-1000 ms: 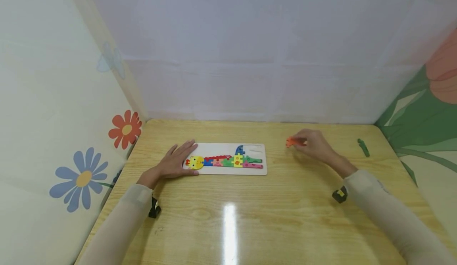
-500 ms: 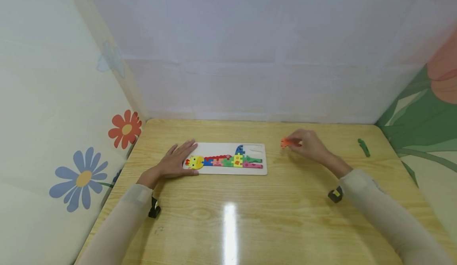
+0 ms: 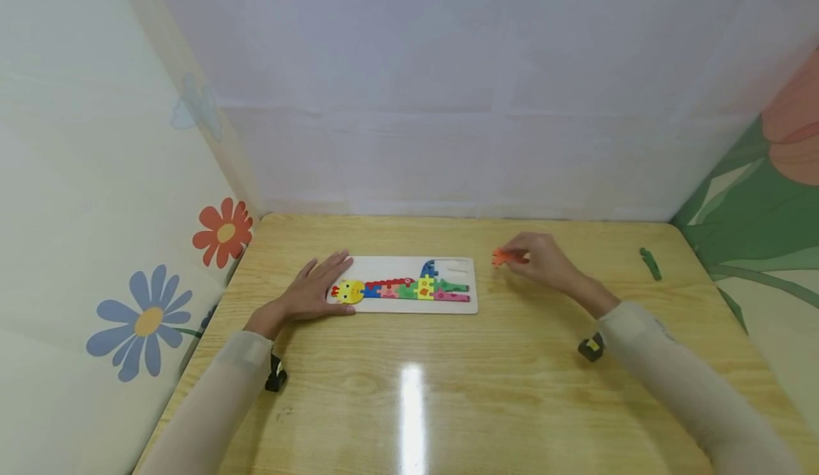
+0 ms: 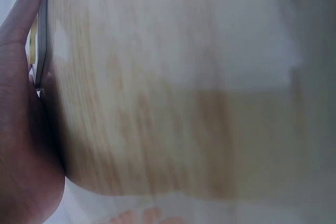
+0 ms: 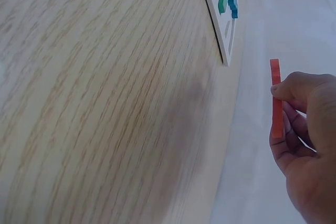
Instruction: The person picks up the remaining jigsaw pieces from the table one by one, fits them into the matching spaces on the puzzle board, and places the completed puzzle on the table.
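A white puzzle board (image 3: 384, 308) lies on the table, holding a giraffe of coloured pieces with a yellow head (image 3: 350, 291) at its left end. Bare outlined slots show at the board's upper right corner. My left hand (image 3: 313, 291) rests with spread fingers over the board's left end; the left wrist view catches only part of that hand (image 4: 18, 114) and the board's edge. To the right of the board, my right hand (image 3: 540, 260) pinches an orange puzzle piece (image 3: 500, 257) between thumb and fingers, above the table. In the right wrist view the orange piece (image 5: 276, 114) appears edge-on.
A green puzzle piece (image 3: 650, 264) lies at the table's right side, beyond my right hand. The wooden table (image 3: 486, 397) meets a white cloth wall (image 3: 409, 162) at the back. Flower-printed panels (image 3: 147, 322) stand at both sides.
My right hand has moved left with the orange puzzle piece, bringing it closer to the board. My left hand and the board have stayed in place.
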{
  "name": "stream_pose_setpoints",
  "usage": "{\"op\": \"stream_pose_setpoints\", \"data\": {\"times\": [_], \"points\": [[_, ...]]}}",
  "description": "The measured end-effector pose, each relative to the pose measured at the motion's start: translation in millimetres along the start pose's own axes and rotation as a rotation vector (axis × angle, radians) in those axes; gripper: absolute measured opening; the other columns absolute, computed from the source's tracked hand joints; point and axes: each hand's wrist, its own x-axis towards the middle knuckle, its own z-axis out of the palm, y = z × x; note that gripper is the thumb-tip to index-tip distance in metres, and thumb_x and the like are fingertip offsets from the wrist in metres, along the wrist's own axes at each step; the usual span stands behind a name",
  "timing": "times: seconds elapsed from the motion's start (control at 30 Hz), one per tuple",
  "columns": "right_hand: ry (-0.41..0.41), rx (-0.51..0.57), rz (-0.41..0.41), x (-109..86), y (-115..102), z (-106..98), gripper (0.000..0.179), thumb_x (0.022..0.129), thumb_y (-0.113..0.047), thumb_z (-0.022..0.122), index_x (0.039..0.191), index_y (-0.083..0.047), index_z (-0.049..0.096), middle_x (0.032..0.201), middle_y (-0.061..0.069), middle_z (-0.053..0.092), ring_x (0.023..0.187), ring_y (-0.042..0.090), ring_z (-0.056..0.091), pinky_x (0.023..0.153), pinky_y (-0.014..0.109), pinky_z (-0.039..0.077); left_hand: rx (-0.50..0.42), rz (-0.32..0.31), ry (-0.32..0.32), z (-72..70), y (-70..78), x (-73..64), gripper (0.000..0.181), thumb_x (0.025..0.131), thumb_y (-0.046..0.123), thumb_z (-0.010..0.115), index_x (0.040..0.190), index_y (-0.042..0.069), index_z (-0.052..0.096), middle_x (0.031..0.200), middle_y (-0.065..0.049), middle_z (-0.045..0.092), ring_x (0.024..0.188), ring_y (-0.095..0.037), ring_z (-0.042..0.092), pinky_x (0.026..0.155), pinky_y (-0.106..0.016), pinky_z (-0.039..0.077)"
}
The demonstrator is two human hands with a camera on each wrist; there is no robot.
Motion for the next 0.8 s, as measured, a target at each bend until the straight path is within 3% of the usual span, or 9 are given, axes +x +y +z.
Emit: {"op": "stream_pose_setpoints", "data": {"times": [0.4,0.8], "points": [[-0.020,0.041,-0.026,5.3,-4.4,8.4,0.025,0.086,0.005,0.082,0.111,0.004,0.079,0.102,0.015,0.078,0.088,0.026,0.075,0.077,0.038,0.064,0.022,-0.056,-0.054,-5.2,5.7,0.5,0.114,0.087,0.066,0.076,0.171,0.012,0.020,0.178,-0.011,0.013,0.164,-0.034,0.011,0.128,-0.064,-0.001],[-0.054,0.057,-0.015,9.9,-10.3,16.0,0.027,0.086,0.005,0.082,0.112,0.001,0.080,0.104,0.014,0.078,0.091,0.025,0.074,0.080,0.038,0.064,0.011,-0.052,-0.051,-7.6,9.9,0.1,0.114,0.087,0.064,0.077,0.170,0.011,0.021,0.178,-0.011,0.014,0.164,-0.034,0.012,0.128,-0.064,0.001]]}}
